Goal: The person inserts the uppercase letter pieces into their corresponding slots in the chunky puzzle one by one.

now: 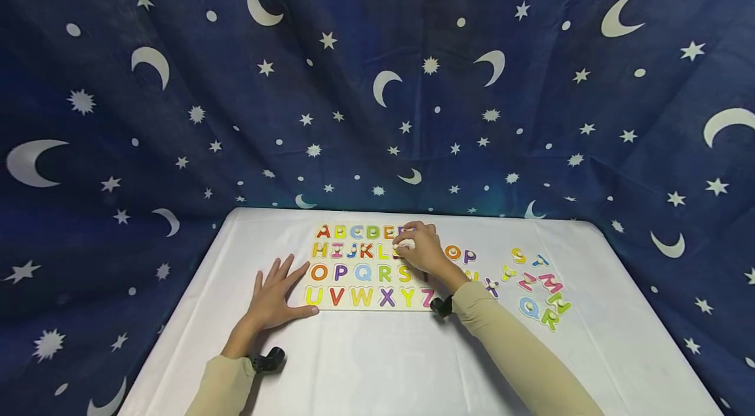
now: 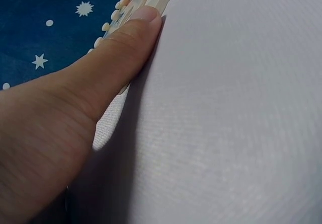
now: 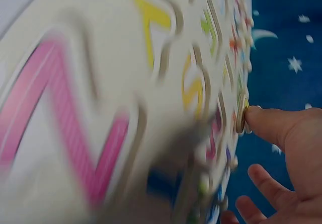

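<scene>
A wooden alphabet puzzle board [image 1: 354, 272] lies on the white tablecloth, most of its coloured letters seated. My left hand [image 1: 276, 297] lies flat beside the board's lower left corner with fingers spread; in the left wrist view its thumb [image 2: 118, 55] rests along the board's edge [image 2: 153, 0]. My right hand [image 1: 420, 251] hovers over the board's right end, fingertips curled on a letter piece [image 1: 404, 244] in the upper rows. In the right wrist view the thumb [image 3: 269, 123] presses that piece's rim [image 3: 243, 117]. The pink Z [image 3: 60, 113] fills the blurred foreground.
Loose letters lie right of the board: O [image 1: 453, 252], P [image 1: 469, 256], S [image 1: 518, 255], M [image 1: 551, 283], Q [image 1: 529, 306], R [image 1: 550, 319] and several more. The white table [image 1: 366, 363] stretches toward me. A dark blue star-and-moon curtain [image 1: 377, 75] hangs behind and around.
</scene>
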### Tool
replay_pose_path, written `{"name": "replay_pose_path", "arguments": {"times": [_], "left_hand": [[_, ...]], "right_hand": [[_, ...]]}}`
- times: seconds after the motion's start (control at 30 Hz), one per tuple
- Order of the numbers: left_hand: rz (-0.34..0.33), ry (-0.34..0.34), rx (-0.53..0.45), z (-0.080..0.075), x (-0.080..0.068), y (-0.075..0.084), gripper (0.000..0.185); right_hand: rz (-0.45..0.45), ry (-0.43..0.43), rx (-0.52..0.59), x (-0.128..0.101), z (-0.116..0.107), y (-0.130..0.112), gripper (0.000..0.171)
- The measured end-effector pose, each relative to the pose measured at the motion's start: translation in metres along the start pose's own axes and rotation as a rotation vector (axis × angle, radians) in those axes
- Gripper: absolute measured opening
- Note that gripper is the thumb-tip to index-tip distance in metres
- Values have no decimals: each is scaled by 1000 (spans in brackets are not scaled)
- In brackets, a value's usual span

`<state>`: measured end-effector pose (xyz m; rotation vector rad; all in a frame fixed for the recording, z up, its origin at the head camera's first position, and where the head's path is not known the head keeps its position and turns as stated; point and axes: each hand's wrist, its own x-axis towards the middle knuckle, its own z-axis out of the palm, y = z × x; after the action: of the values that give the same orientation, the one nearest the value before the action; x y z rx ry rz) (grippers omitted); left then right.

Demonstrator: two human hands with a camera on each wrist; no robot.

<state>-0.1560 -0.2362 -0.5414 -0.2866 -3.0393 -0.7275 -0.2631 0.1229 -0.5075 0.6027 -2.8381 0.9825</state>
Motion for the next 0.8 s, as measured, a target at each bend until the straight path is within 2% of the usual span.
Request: {"name": "replay_pose_path", "arguments": {"times": [0.27,0.8], "left_hand": [[7,0,-1,2,1,2,103],[10,0,-3,0,0,-2,105]], "right_hand": [[17,1,-34,10,23,-15,8],[63,-3,-48,13,32,-18,10]]}}
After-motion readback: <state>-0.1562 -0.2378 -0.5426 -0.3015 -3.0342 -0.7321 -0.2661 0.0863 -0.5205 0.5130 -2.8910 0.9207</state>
